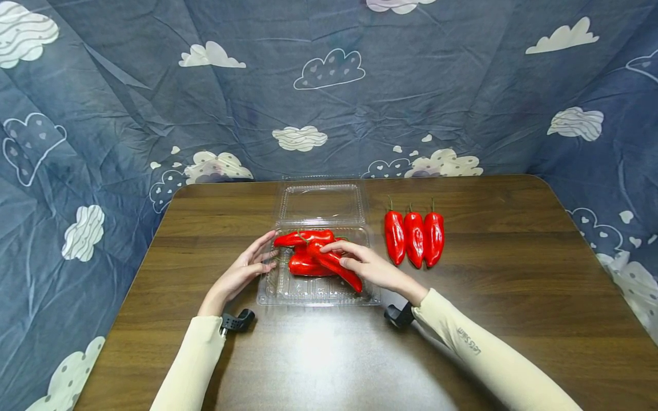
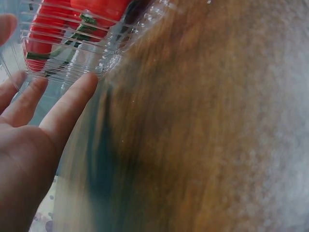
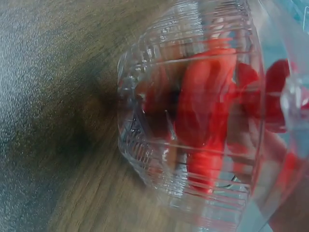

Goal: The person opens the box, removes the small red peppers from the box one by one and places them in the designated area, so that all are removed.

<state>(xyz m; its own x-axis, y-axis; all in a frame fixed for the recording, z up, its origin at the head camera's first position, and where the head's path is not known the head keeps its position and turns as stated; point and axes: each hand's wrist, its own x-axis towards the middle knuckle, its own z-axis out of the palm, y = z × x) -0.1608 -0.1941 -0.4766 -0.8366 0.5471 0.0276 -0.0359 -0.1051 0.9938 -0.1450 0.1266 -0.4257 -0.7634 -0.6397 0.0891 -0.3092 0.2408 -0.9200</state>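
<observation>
A clear plastic clamshell box (image 1: 319, 299) sits on the table with its lid (image 1: 321, 202) laid back. Inside lie red peppers, one along the back (image 1: 313, 235) and another in front (image 1: 303, 266). My right hand (image 1: 367, 265) pinches a further red pepper (image 1: 336, 266) that slants over the others, thumb and fingers on its upper part. Along the box's left wall is my left hand (image 1: 247, 271), fingers spread and fairly straight, fingertips right at the wall. Through that ribbed wall, green stems (image 2: 87, 24) show in the left wrist view.
To the right of the box, three red peppers (image 1: 414, 237) lie side by side with stems toward the back. The wooden table (image 1: 493, 257) ends at a cloud-patterned curtain (image 1: 329, 108). Dark straps circle both wrists.
</observation>
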